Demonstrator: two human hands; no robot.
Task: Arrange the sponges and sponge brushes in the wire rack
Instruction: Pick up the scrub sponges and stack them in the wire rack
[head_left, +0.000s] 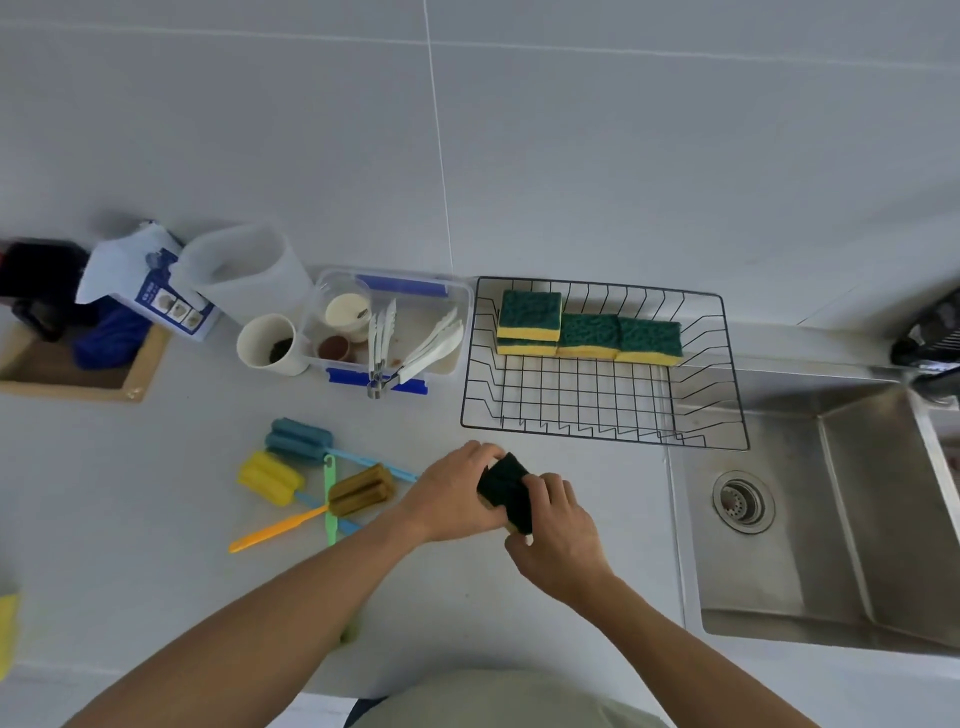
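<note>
Both hands, left hand (457, 493) and right hand (558, 530), gripping one dark-green, yellow-backed sponge (506, 491).

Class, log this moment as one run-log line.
left hand: holds sponge | right hand: holds sponge | rack: sponges along back | brushes: on counter

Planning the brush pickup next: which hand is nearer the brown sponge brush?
Left. The left hand is just right of the brown sponge brush; the right hand is farther right, beyond the held sponge.
</note>
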